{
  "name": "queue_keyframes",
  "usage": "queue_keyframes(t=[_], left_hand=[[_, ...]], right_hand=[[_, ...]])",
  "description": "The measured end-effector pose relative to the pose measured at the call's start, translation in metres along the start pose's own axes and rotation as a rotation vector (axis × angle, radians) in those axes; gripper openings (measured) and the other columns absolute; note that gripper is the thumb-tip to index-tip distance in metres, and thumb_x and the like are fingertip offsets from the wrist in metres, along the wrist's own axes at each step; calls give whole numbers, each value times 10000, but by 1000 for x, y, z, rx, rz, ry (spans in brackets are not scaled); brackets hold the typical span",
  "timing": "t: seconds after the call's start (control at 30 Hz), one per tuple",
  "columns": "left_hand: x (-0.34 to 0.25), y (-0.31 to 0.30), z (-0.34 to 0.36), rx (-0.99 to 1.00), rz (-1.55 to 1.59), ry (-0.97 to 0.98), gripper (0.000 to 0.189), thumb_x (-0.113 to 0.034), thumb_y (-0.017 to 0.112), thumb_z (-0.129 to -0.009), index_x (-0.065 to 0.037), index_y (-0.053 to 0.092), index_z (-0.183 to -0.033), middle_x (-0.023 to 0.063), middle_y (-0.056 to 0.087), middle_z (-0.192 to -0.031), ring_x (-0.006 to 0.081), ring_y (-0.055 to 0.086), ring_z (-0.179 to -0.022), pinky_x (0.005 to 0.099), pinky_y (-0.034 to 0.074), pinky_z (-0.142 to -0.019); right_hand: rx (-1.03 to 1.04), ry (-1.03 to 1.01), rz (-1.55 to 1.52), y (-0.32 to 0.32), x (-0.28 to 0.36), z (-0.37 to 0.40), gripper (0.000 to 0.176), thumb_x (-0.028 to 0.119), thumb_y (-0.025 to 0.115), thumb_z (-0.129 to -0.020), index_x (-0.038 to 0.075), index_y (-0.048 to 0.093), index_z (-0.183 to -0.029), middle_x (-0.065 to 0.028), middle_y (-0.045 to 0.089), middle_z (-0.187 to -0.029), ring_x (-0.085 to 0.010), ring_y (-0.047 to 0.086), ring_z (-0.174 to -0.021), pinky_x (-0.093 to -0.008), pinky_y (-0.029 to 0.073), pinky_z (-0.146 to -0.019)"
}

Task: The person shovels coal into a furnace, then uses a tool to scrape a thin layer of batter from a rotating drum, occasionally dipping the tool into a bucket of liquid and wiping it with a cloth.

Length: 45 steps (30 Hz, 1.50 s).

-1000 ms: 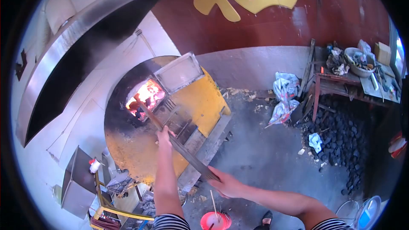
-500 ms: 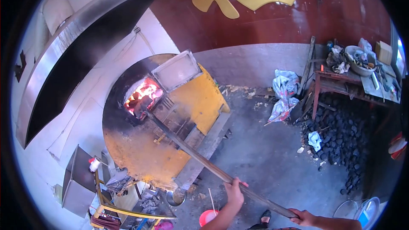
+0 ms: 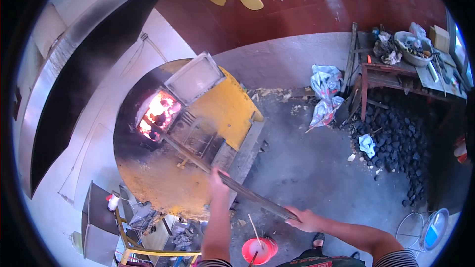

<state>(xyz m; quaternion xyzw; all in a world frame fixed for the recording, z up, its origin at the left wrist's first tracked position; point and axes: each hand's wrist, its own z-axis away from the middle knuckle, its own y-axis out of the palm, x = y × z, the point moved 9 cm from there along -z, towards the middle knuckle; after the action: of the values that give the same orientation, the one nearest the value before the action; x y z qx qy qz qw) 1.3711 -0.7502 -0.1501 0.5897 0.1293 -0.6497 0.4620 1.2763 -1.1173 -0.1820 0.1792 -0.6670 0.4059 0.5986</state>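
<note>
Gripping long rod (image 3: 257, 199): left hand (image 3: 217, 180) fingers clamped mid-shaft, right hand (image 3: 304, 219) fingers clamped at rear end.

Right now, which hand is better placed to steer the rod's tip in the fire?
Left, probably: the left hand grips the rod nearer the furnace opening; the right hand holds its rear end.

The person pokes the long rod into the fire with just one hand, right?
Not quite: both hands hold the rod. The left hand grips it nearer the fire and the right hand grips it near its back end. The rod's tip does reach into the fire. The head view shows this.
</note>
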Motion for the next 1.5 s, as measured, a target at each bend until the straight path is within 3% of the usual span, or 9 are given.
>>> queue_keyframes(t=[0.27,0.33,0.5,0.63,0.77,0.93,0.97,1.13,1.5], left_hand=[[185,19,213,154,150,-393,96,-38,575,-786,-83,491,-778,63,505,-685,224,545,-657,396,481,-657],[215,33,278,207,175,-512,115,-18,578,-787,-89,489,-799,65,509,-707,233,559,-708,409,478,-710],[280,77,484,530,-86,-866,148,-220,580,-864,-103,511,-804,69,552,-783,236,567,-893,417,445,-853],[389,55,551,349,-145,-1035,212,-270,596,-861,-115,490,-762,55,542,-750,223,568,-804,408,467,-770],[528,-22,627,439,-525,-1098,172,-166,614,-827,-93,488,-737,48,493,-607,202,513,-540,381,459,-540],[613,-41,775,608,-620,-1434,143,-162,594,-806,-79,498,-739,82,523,-612,220,532,-560,378,470,-563],[626,-48,811,614,-656,-1543,145,-171,593,-806,-76,501,-745,87,528,-614,225,537,-563,375,471,-566],[712,-88,909,476,-669,-1728,103,-125,593,-775,-62,512,-774,94,535,-628,250,553,-574,404,497,-578],[907,133,732,452,-702,-1447,144,-189,571,-755,-58,512,-737,122,554,-607,260,545,-511,400,468,-492]], right_hand=[[34,350,105,-2,-164,221,484,456,608,-813,88,540,-1119,-137,637,-749,-320,641,-710,-404,503,-646],[116,670,-109,-9,-175,305,430,436,642,-780,79,601,-1017,-132,622,-679,-309,633,-647,-388,503,-613],[-435,787,412,-52,-154,545,281,358,680,-666,121,580,-778,-59,611,-683,-303,607,-652,-406,477,-566],[-701,881,866,31,-101,722,297,343,673,-676,105,513,-752,-74,558,-673,-274,586,-613,-412,457,-539],[-500,1110,344,159,-66,827,352,413,614,-749,87,499,-812,-134,579,-591,-321,589,-497,-433,461,-443],[-482,1439,-131,208,18,863,458,407,639,-734,67,510,-1011,-215,612,-689,-401,619,-650,-494,496,-605],[-517,1501,-107,176,52,857,310,191,622,-810,36,529,-1061,-146,618,-705,-319,614,-619,-448,478,-595],[-584,1691,-3,175,49,905,251,253,641,-793,86,479,-887,-137,605,-648,-384,596,-573,-464,473,-512],[-707,1458,129,-15,-198,798,192,217,532,-850,46,455,-889,-196,578,-610,-405,567,-539,-489,439,-465]])
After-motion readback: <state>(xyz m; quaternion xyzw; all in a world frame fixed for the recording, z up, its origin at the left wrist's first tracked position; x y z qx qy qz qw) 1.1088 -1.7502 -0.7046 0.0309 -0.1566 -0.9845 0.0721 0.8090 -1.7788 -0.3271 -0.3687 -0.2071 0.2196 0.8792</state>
